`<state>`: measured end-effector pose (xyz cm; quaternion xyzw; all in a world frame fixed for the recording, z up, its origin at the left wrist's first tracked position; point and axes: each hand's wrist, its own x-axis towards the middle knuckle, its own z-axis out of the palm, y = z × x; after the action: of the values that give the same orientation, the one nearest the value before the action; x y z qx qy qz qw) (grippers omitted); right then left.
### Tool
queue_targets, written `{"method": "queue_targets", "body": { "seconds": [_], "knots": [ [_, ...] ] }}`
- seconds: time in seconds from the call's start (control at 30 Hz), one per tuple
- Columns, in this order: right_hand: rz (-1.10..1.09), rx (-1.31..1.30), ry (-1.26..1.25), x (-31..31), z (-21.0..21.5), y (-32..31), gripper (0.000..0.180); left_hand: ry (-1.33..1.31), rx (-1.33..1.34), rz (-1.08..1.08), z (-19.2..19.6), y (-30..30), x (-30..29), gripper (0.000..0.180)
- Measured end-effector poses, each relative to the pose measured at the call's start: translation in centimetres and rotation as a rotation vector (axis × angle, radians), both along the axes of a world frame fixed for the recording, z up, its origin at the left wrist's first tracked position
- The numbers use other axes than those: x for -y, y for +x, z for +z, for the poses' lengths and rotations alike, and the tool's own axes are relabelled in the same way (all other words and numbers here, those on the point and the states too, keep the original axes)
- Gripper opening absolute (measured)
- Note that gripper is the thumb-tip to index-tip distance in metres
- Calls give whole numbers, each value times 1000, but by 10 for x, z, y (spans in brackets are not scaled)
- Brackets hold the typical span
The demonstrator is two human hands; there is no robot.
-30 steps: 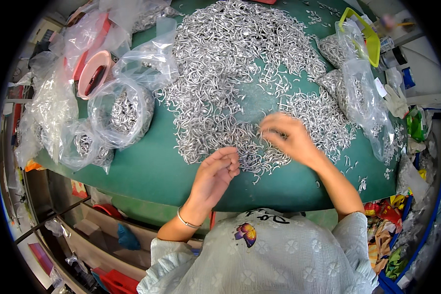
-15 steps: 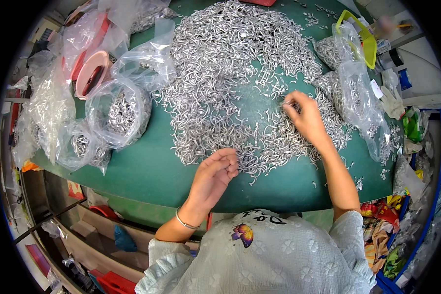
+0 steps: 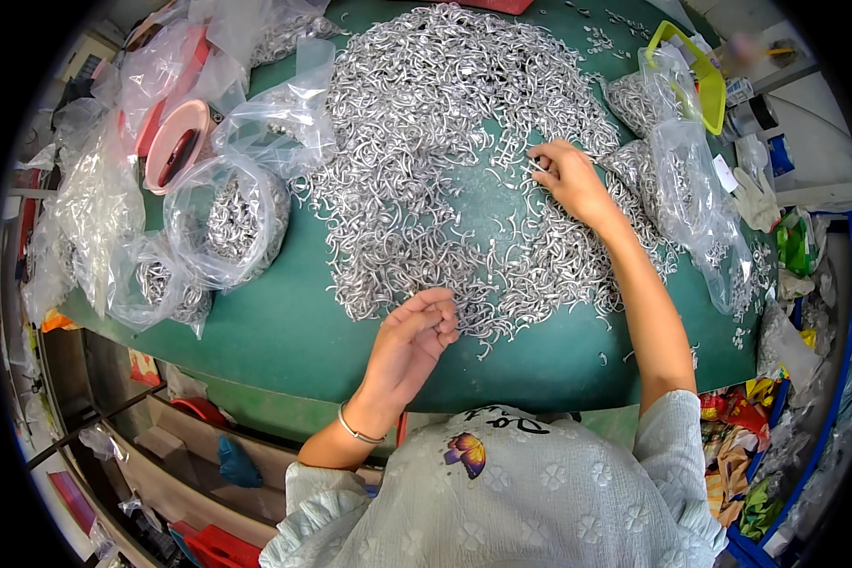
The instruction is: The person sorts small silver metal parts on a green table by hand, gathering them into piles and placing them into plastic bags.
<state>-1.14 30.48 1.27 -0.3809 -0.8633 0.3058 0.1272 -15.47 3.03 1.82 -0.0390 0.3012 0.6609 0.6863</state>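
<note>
A wide heap of small curved silver metal pieces (image 3: pixel 398 123) covers the middle of the green table (image 3: pixel 256 346). At the heap's near edge my left hand (image 3: pixel 415 336) rests with its fingers curled in. What those fingers hold, if anything, is hidden. Farther off to the right, my right hand (image 3: pixel 570 185) reaches over the pieces beside a thinly covered patch. Its thumb and fingers are drawn together in a pinch; anything between them is too small to make out.
At the left stand an open clear bag (image 3: pixel 232 222) of metal pieces, a smaller bag (image 3: pixel 170 284) and a pink bowl (image 3: pixel 175 151) holding a dark red object. Filled clear bags (image 3: pixel 677 170) and a yellow-green basket (image 3: pixel 696 71) line the right side.
My right hand has moved away from me and slightly left across the pieces. The left hand stays almost where it was.
</note>
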Motion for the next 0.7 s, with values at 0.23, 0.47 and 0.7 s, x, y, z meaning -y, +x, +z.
{"method": "queue_targets", "body": {
  "seconds": [0.23, 0.47, 0.7],
  "knots": [
    [56, 48, 143, 8, 10, 3, 18, 2, -2, 1, 0, 0, -1, 23],
    [-214, -385, -350, 2, 6, 26, 17, 4, 2, -9, 0, 1, -1, 24],
    [-94, -199, 124, 31, 35, 45, 15, -40, -10, -4, 5, 4, -4, 25]
  ]
}}
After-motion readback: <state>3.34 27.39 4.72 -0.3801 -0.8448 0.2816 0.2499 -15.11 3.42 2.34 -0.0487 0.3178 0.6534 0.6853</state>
